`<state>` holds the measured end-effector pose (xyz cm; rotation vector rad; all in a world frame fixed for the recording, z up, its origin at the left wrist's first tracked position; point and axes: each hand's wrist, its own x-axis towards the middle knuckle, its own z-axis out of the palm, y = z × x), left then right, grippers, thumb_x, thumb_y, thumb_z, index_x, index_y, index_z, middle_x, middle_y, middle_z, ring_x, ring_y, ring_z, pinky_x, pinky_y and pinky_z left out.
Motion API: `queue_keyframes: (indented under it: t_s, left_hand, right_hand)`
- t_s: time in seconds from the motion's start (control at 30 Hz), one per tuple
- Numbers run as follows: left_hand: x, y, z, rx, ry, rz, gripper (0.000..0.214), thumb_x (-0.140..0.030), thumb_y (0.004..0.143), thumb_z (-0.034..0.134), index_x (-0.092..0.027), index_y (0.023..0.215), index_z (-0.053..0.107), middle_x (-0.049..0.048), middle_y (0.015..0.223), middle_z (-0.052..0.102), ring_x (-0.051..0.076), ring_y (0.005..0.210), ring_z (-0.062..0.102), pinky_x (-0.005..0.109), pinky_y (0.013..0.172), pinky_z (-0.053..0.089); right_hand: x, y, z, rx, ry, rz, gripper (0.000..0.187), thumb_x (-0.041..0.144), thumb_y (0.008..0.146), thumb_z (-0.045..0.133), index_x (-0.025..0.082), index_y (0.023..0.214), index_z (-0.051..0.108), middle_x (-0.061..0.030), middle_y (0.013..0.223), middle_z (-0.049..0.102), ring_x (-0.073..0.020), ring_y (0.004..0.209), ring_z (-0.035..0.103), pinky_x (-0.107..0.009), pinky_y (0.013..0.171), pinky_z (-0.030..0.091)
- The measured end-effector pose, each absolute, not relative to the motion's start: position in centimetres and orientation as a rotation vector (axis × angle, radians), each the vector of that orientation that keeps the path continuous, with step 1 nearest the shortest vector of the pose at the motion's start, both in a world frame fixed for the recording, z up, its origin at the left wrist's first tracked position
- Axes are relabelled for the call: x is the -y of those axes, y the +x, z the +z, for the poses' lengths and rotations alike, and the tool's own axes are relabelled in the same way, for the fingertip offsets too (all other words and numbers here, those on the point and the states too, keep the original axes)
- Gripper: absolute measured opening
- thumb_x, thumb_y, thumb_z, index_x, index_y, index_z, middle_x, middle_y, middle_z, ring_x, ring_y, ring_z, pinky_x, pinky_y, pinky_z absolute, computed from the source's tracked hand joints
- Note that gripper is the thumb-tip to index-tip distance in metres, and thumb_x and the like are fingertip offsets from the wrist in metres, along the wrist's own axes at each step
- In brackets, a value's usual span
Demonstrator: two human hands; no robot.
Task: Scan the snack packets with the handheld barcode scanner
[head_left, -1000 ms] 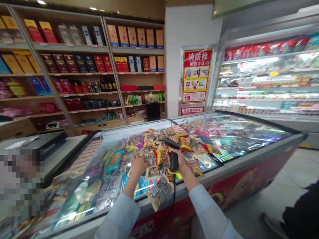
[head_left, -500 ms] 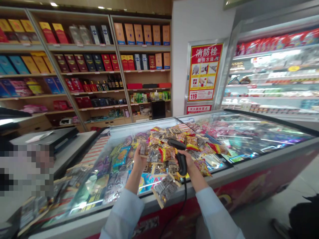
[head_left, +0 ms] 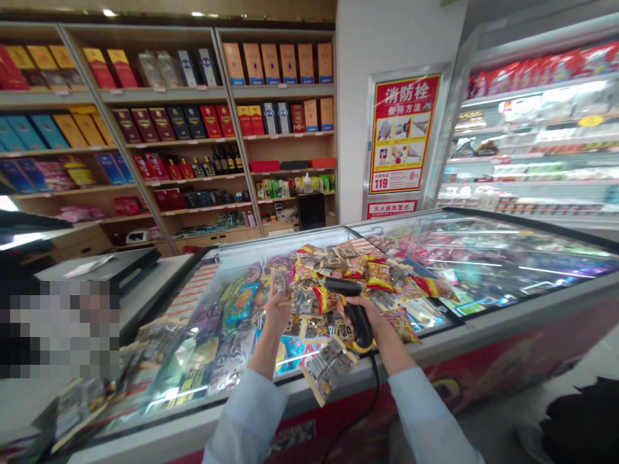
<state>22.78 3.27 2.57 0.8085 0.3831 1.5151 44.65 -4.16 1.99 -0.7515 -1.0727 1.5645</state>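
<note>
Black scanner (head_left: 359, 324) gripped in right hand (head_left: 373, 314), fingers wrapped round handle. Small packet (head_left: 280, 281) pinched in left hand (head_left: 276, 312), beside snack heap (head_left: 380, 275). Possible misread from glare on film; possible fall of grey packet (head_left: 329, 367) over freezer rim (head_left: 435, 351) from snagging cord (head_left: 378, 383).

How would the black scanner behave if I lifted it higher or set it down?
The black scanner is probably stiff, judging by its hard-looking body. Its trailing cable may tug from below when lifted. Its bent, pistol-like shape seems unlikely to roll.

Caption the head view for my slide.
Left hand holds a snack packet, right hand a scanner, above a glass-topped freezer.
</note>
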Motion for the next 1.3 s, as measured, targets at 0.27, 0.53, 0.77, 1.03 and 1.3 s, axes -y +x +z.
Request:
queue_keyframes:
  t_s: [0.27,0.53,0.77,1.03,1.3]
  left_hand:
    - [-3.2,23.1,2.1,-0.476,0.965,1.492,0.076,-0.009,0.047,0.046,-0.027,0.120,0.055,0.0007,0.114,0.061,0.013,0.084,0.056,0.022,0.065,0.044]
    - [-3.5,23.1,1.6,-0.509,0.995,1.438,0.078,-0.006,0.047,0.045,-0.029,0.120,0.055,-0.0010,0.118,0.059,0.018,0.106,0.052,0.026,0.079,0.045]
    - [-3.9,23.2,1.2,-0.529,0.978,1.468,0.079,-0.004,0.045,0.044,-0.028,0.120,0.055,-0.0008,0.112,0.062,0.015,0.090,0.056,0.024,0.071,0.044]
    - [-3.8,23.3,1.2,-0.542,0.972,1.447,0.078,-0.006,0.047,0.045,-0.028,0.121,0.054,-0.0006,0.115,0.061,0.016,0.100,0.055,0.023,0.073,0.044]
    - [-2.5,20.8,4.0,-0.495,0.965,1.573,0.080,-0.008,0.046,0.045,-0.029,0.123,0.053,-0.0011,0.123,0.057,0.016,0.104,0.055,0.020,0.073,0.046]
  right_hand:
    - [3.8,45.1,1.3,0.970,-0.729,1.627,0.029,0.041,0.062,0.063,0.014,0.072,0.059,-0.0012,0.055,0.057,-0.0095,0.039,0.047,-0.020,0.036,0.036]
    - [3.9,45.1,1.2,0.892,-0.772,1.635,0.025,0.038,0.061,0.063,0.015,0.069,0.059,0.0000,0.054,0.054,-0.0090,0.040,0.047,-0.020,0.036,0.036]
    - [3.8,45.1,1.1,0.921,-0.749,1.613,0.028,0.040,0.059,0.064,0.015,0.071,0.060,0.0005,0.053,0.055,-0.0099,0.040,0.047,-0.020,0.036,0.036]
    - [3.7,45.1,0.9,0.919,-0.774,1.589,0.027,0.039,0.060,0.063,0.015,0.071,0.060,-0.0003,0.054,0.057,-0.0096,0.041,0.048,-0.020,0.036,0.036]
    - [3.9,44.7,2.5,0.889,-0.763,1.578,0.023,0.038,0.064,0.060,0.015,0.070,0.060,-0.0008,0.053,0.057,-0.0091,0.039,0.046,-0.020,0.035,0.036]
